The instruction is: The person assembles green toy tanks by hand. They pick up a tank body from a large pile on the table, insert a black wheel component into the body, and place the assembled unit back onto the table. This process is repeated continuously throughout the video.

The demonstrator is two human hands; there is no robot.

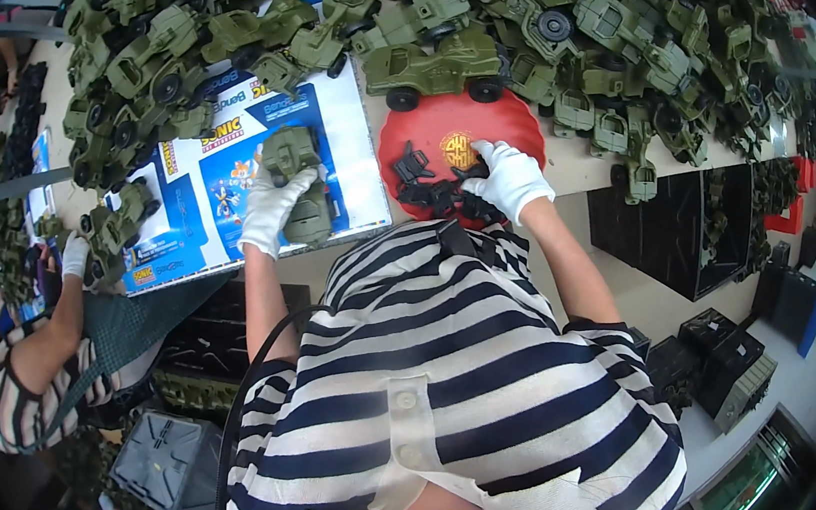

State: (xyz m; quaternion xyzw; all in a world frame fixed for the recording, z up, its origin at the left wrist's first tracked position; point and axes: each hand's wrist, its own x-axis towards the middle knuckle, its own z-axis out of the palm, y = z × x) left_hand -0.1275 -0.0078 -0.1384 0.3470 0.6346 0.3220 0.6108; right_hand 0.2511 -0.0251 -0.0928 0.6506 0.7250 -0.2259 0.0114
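My left hand [275,208], in a white glove, is wrapped round an olive-green toy jeep body [311,216] above a printed cardboard sheet [363,164]. My right hand [511,181], gloved too, reaches into a red scalloped plate [405,126]. Its fingers are curled closed over a small black plastic part [474,175]; their grip is partly hidden by the glove. Several more black plastic parts [432,197] lie heaped beside that hand, toward the plate's near edge. A green toy jeep with black wheels [436,67] stands at the plate's far rim.
A large heap of green toy jeeps [612,57] covers the far side of the table. At the left, a co-worker's gloved hand [76,254] is beside another jeep [117,232]. Black crates [668,224] stand below the table edge to the right.
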